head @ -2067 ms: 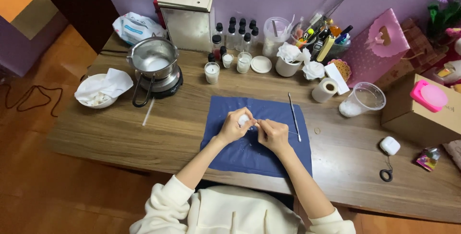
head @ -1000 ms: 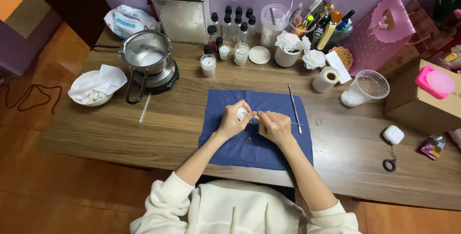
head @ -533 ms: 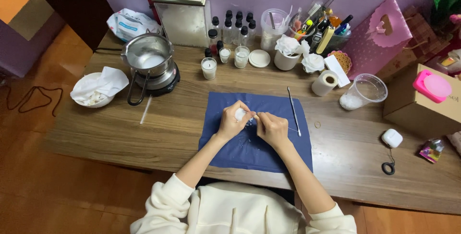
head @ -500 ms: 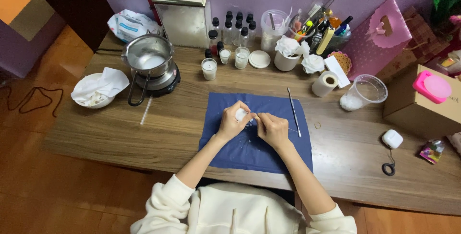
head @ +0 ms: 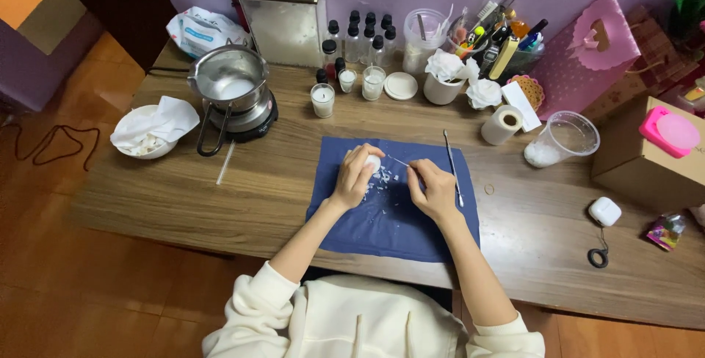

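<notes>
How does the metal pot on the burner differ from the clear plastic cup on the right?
The metal pot is shiny steel with a long handle and sits on a black burner; the plastic cup is see-through, has no handle and stands directly on the table. The pot is at the left, the cup at the right. Both are open-topped with something white inside.

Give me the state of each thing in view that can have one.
Left hand: closed around a small white piece.
Right hand: pinching a thin pick, tip at the piece.
Blue cloth: flat, flecked with white shavings.
Metal pot: on burner, uncovered.
Clear cup: lidless, upright.
</notes>
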